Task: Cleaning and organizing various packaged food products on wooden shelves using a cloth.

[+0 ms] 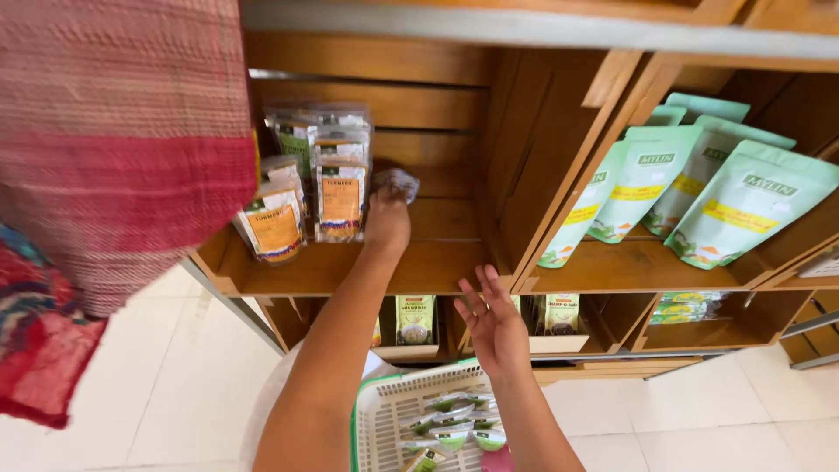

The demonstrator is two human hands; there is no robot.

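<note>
My left hand [387,217] reaches deep into a wooden shelf compartment [437,262] and is closed on a small grey cloth [398,183] pressed against the shelf board. Just left of it stand several clear pouches with orange and green labels [340,199]. My right hand [494,323] hovers with fingers apart and holds nothing, near the shelf's front edge. Below both arms sits a white plastic basket [389,415] holding several small round green-lidded tubs [454,424].
Pale green stand-up pouches [743,205] lean in the compartment to the right. Lower shelves hold small boxes and packets [415,319]. A red and pink woven fabric [114,175] hangs at the left. White floor tiles [699,411] lie below.
</note>
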